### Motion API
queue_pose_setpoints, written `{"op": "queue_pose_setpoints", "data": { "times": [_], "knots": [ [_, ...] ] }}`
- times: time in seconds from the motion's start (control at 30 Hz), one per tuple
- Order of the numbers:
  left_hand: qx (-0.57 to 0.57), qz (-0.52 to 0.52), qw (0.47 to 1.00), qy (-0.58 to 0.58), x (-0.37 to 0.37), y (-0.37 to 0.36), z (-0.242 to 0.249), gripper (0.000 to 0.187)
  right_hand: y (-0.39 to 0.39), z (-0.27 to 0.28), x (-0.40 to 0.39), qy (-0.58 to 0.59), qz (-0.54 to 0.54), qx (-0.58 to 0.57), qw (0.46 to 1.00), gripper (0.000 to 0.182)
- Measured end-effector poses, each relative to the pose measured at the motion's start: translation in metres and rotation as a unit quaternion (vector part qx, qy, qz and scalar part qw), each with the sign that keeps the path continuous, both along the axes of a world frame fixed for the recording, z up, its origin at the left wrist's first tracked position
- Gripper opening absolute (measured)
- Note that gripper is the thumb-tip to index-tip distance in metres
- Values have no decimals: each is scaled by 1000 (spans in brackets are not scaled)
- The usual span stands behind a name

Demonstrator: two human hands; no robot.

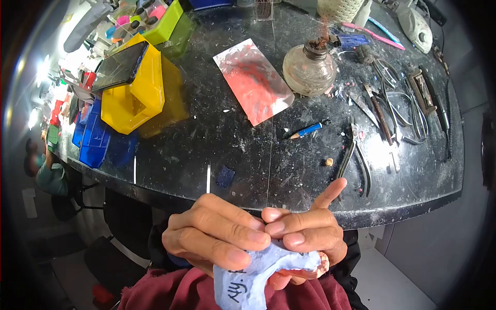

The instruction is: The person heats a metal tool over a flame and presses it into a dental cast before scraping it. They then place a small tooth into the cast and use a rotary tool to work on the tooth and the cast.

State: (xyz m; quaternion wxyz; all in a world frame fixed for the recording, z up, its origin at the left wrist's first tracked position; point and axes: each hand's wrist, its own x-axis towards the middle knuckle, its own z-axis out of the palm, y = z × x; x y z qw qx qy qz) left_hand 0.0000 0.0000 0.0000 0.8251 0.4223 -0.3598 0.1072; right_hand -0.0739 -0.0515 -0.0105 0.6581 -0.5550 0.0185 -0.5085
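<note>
A light blue plaster dental cast with dark handwriting on its side is held close to my body, below the table's front edge. Pink wax shows at its inner curve and right end. My left hand is closed over the cast's upper left, fingers pressed on the plaster. My right hand grips the right part, its index finger raised and the others bent onto the cast. Both hands' fingertips almost meet at the top. The thumbs are mostly hidden.
On the dark table lie a pink wax sheet, a blue pencil stub, pliers and several metal tools. A glass spirit burner stands behind them. A phone rests on a yellow bin at left.
</note>
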Motion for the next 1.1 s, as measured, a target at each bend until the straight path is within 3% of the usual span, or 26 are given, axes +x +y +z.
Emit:
{"op": "queue_pose_setpoints", "data": {
  "times": [0.6, 0.77, 1.0, 1.1],
  "knots": [
    [5, -45, 998, 33, 1, 8, -3, 18, 12, 5, 6, 4, -49, 75, 996, 20],
    [13, -67, 997, 17, 7, 13, -3, 12, 12, 1, 9, 0, -54, 52, 997, 21],
    [-24, 4, 999, 32, 0, -1, 2, 17, 15, 2, 9, 0, -58, 41, 997, 27],
    [-10, -13, 999, 44, -1, 7, 0, 20, 15, 1, 8, -3, -42, 22, 999, 31]
  ]
}}
